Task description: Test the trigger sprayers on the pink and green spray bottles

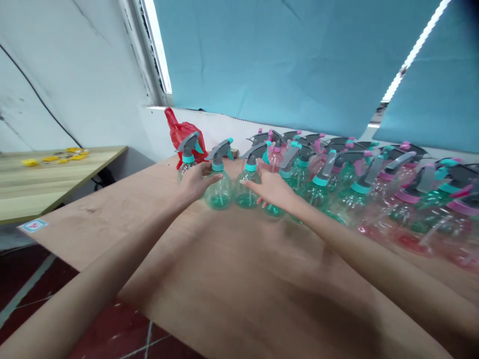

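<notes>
Two clear green spray bottles with grey and turquoise trigger heads stand side by side on the wooden table (224,269). My left hand (196,180) closes around the upper left side of the left spray bottle (219,198), thumb in front and fingers partly behind. On the other bottle, the right spray bottle (247,199), my right hand (272,185) has its thumb across the front, while its other fingers are partly hidden. Another green spray bottle (188,160) stands just behind my left hand. Close by my right hand is a further green bottle (275,209).
Several green and pink spray bottles (352,199) crowd the table's right side along the wall. A red plastic bag (187,134) lies at the back. To the left, a lighter table (22,184) carries small yellow pieces (62,157). Blue sheeting (284,60) covers the window.
</notes>
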Available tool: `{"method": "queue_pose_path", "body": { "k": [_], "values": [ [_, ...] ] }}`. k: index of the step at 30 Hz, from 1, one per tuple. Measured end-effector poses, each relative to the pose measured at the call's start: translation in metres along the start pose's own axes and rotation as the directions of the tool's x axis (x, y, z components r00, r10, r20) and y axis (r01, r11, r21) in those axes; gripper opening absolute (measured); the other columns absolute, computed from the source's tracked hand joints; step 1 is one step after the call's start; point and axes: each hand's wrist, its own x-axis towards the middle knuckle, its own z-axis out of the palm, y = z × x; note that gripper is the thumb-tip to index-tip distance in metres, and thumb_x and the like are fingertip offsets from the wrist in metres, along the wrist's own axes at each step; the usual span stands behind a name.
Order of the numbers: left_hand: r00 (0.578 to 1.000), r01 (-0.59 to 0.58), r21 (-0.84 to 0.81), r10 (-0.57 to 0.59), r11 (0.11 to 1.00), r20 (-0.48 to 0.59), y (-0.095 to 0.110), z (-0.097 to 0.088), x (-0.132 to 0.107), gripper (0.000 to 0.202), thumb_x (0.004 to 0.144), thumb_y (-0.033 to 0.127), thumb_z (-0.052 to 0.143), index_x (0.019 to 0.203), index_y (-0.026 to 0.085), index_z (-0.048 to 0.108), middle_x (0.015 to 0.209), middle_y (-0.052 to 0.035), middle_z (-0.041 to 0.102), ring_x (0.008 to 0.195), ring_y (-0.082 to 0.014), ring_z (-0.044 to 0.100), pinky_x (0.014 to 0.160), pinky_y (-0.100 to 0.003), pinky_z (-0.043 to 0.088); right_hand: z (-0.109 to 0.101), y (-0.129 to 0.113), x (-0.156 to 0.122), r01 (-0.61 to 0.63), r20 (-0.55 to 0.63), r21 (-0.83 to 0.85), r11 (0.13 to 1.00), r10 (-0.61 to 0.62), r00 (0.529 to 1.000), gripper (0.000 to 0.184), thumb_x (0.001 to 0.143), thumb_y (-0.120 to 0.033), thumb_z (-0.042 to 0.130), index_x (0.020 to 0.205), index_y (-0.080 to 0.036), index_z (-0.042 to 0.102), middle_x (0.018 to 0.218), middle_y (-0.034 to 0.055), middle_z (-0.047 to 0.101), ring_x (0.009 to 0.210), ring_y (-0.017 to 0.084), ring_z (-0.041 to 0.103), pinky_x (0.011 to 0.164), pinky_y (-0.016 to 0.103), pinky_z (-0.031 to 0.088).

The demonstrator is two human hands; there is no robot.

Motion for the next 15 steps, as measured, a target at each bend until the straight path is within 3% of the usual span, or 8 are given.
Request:
{"method": "queue_pose_path", "body": {
  "k": [5, 10, 15],
  "values": [
    [0.999, 0.032, 0.078, -0.031, 0.996, -0.005, 0.01, -0.003, 0.001, 0.031, 0.078, 0.036, 0.067, 0.101, 0.015, 0.067, 0.111, -0.0132, 0.073, 0.107, -0.03, 0.067, 0.094, -0.042, 0.05, 0.004, 0.002, 0.015, -0.046, 0.032, 0.062, 0.997, 0.044, 0.999, 0.088, 0.094, -0.048, 0.055, 0.154, -0.002, 0.011, 0.07, 0.009, 0.071, 0.05, 0.022, 0.067, 0.046, 0.029, 0.051],
    [0.998, 0.07, 0.145, -0.068, 0.987, -0.018, 0.013, -0.001, 0.008, 0.029, 0.08, 0.034, 0.066, 0.104, 0.018, 0.066, 0.114, -0.0105, 0.073, 0.108, -0.0297, 0.066, 0.095, -0.041, 0.049, 0.005, 0.003, 0.023, -0.078, 0.066, 0.099, 0.992, 0.071, 0.995, 0.083, 0.092, -0.047, 0.059, 0.153, -0.005, 0.02, 0.068, 0.009, 0.071, 0.046, 0.02, 0.065, 0.042, 0.028, 0.052],
    [0.997, 0.08, 0.195, -0.078, 0.978, -0.019, 0.013, 0.001, 0.017, 0.025, 0.079, 0.033, 0.069, 0.1, 0.019, 0.067, 0.113, -0.0096, 0.073, 0.106, -0.0314, 0.067, 0.094, -0.041, 0.049, 0.002, 0.005, 0.023, -0.064, 0.098, 0.137, 0.988, 0.051, 0.994, 0.091, 0.09, -0.044, 0.062, 0.155, -0.007, 0.01, 0.076, 0.0106, 0.072, 0.048, 0.021, 0.066, 0.04, 0.029, 0.051]
  ]
}}
